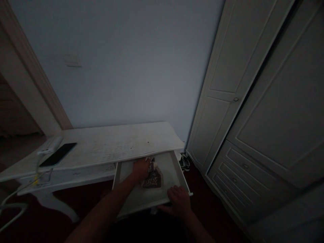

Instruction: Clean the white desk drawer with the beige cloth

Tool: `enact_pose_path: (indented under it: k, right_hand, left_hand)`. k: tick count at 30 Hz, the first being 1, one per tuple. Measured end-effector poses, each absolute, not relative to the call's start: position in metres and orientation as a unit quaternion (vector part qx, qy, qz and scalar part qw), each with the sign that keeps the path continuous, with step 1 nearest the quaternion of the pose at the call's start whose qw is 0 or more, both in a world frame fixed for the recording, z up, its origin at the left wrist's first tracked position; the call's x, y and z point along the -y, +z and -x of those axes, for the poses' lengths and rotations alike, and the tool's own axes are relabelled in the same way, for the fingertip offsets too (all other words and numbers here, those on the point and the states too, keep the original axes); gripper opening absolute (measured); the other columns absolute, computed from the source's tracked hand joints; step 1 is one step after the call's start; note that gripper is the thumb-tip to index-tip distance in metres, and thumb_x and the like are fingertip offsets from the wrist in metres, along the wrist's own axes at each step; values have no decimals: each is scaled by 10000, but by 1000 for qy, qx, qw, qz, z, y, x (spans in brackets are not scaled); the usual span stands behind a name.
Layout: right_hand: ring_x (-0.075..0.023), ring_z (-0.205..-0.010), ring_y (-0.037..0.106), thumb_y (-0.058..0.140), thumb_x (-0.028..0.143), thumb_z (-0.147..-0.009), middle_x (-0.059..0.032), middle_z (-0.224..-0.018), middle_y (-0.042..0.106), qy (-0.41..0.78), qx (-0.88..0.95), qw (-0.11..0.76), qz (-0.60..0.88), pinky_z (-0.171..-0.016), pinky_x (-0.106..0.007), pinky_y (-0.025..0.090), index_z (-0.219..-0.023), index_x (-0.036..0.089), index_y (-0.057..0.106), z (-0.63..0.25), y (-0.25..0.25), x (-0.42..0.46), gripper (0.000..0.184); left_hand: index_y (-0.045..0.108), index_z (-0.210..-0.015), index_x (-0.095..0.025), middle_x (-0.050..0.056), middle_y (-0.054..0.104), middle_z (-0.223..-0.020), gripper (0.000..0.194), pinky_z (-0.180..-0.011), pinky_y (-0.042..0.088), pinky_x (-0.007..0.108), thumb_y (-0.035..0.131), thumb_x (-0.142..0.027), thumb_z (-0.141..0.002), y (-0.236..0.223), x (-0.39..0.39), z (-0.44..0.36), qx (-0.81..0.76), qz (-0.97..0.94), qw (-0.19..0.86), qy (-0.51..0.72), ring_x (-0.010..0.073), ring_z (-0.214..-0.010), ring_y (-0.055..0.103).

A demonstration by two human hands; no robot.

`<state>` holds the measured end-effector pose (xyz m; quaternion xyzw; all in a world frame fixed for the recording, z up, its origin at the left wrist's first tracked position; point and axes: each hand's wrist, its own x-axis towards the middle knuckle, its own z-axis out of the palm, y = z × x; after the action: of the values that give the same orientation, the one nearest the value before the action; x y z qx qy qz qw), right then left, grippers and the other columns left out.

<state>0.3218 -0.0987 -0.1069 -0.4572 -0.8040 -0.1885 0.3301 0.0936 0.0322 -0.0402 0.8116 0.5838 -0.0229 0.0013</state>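
Note:
A white desk stands against the wall with its right drawer pulled out. Inside the drawer lies a dark patterned cloth or pouch. My left hand reaches into the drawer and rests on the left side of that pouch, fingers curled on it. My right hand grips the drawer's front edge near its right corner.
A black phone and a white power strip lie on the desk's left end, with a cable trailing off. A tall white wardrobe stands close on the right. Shoes sit on the floor between them.

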Motion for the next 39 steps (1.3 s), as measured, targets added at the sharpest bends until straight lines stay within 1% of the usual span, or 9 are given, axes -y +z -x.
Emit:
enact_pose_path:
  k: [5, 11, 14, 21, 25, 28, 31, 36, 39]
  right_hand:
    - [-190, -655, 565, 500, 888, -846, -22, -678, 627, -179, 805, 340, 453, -689, -359, 306, -733, 226, 568, -322, -108, 99, 675]
    - [-198, -703, 592, 492, 864, -868, -37, -724, 654, -170, 806, 336, 456, -695, -346, 309, -766, 228, 580, -321, -105, 99, 650]
    - [-191, -683, 579, 477, 870, -870, -31, -713, 648, -173, 804, 342, 454, -681, -350, 298, -750, 230, 573, -322, -105, 99, 659]
    - [-186, -678, 571, 500, 893, -842, -21, -684, 634, -187, 801, 335, 459, -707, -347, 311, -740, 226, 571, -323, -106, 99, 678]
    - [-195, -690, 577, 523, 882, -840, -23, -700, 649, -188, 804, 322, 464, -729, -359, 323, -756, 230, 568, -322, -105, 100, 659]
    - [-212, -730, 598, 544, 868, -839, -28, -717, 666, -190, 803, 323, 463, -765, -368, 340, -790, 233, 582, -322, -105, 100, 638]
    - [-208, -709, 588, 554, 870, -831, -24, -696, 650, -190, 804, 322, 461, -738, -363, 331, -770, 234, 567, -323, -106, 99, 640]
    - [-196, -681, 568, 554, 864, -834, -20, -691, 626, -191, 806, 322, 458, -693, -357, 305, -741, 232, 550, -324, -107, 97, 640]
    - [-196, -682, 567, 563, 840, -843, -19, -685, 620, -201, 803, 337, 449, -698, -360, 310, -735, 229, 556, -323, -109, 96, 621]
  left_hand:
    - [452, -1487, -303, 157, 503, -1484, 800, -966, 508, 549, 731, -360, -740, -48, -18, -139, -472, -881, 19, -28, 394, -1277, 512]
    - [504, -1423, -310, 143, 530, -1427, 708, -973, 500, 536, 711, -418, -755, -56, -6, -159, -380, -923, 43, -33, 382, -1253, 521]
    - [493, -1434, -326, 121, 533, -1431, 705, -1008, 489, 518, 695, -440, -769, -58, -9, -141, -416, -907, 55, -24, 361, -1266, 522]
    - [415, -1535, -325, 119, 440, -1592, 718, -1046, 477, 518, 597, -298, -840, -50, -26, -63, -566, -823, 33, -17, 360, -1384, 478]
    - [493, -1491, -244, 188, 545, -1497, 617, -964, 531, 511, 539, -263, -876, -47, -31, -35, -665, -746, 14, -10, 388, -1307, 571]
    - [545, -1435, -182, 221, 592, -1429, 549, -950, 540, 486, 525, -242, -889, -47, -32, -37, -701, -713, 4, -2, 385, -1264, 607]
    - [565, -1409, -204, 205, 617, -1397, 522, -924, 552, 473, 534, -235, -889, -47, -33, -51, -705, -710, 9, 6, 367, -1226, 632]
    - [463, -1496, -293, 163, 573, -1454, 685, -937, 546, 513, 632, -309, -833, -45, -34, -82, -670, -741, 23, 20, 366, -1258, 596]
    - [484, -1472, -290, 161, 535, -1486, 695, -962, 528, 543, 667, -358, -805, -45, -33, -103, -643, -765, 29, 19, 379, -1288, 558]
